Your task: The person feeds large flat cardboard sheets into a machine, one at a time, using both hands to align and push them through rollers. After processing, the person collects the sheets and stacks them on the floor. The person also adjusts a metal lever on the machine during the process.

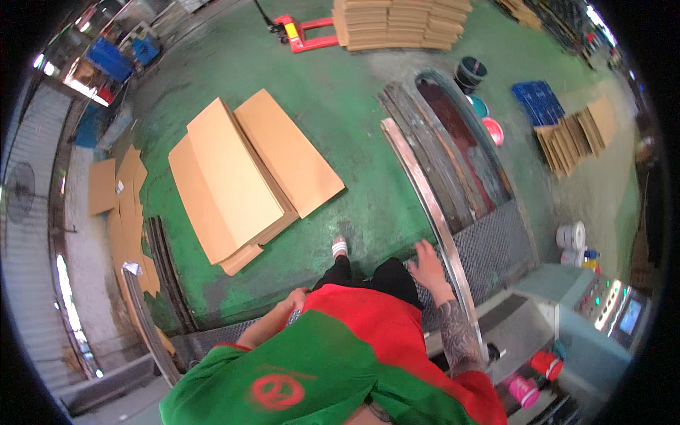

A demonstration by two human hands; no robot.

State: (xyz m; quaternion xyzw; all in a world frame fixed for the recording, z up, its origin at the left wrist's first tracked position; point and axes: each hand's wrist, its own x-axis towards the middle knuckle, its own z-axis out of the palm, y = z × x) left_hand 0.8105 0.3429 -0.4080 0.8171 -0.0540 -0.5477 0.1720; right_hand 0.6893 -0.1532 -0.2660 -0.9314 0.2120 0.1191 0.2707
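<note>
Green floor (372,170) under cardboard sheets (230,184), corrugated wall (32,134) at left.

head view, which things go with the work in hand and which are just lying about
Likely in hand:
- metal rail, beside the open right hand
- cardboard stack, on the floor ahead
The left hand is at the waist; whether it holds anything is unclear.

Apparently lying about:
- pallet jack
- black bucket
- white bucket

A head-worn fisheye camera looks steeply down over its wearer's shirt (340,347), close at lower centre, toward green floor (375,177) mid-frame.
</note>
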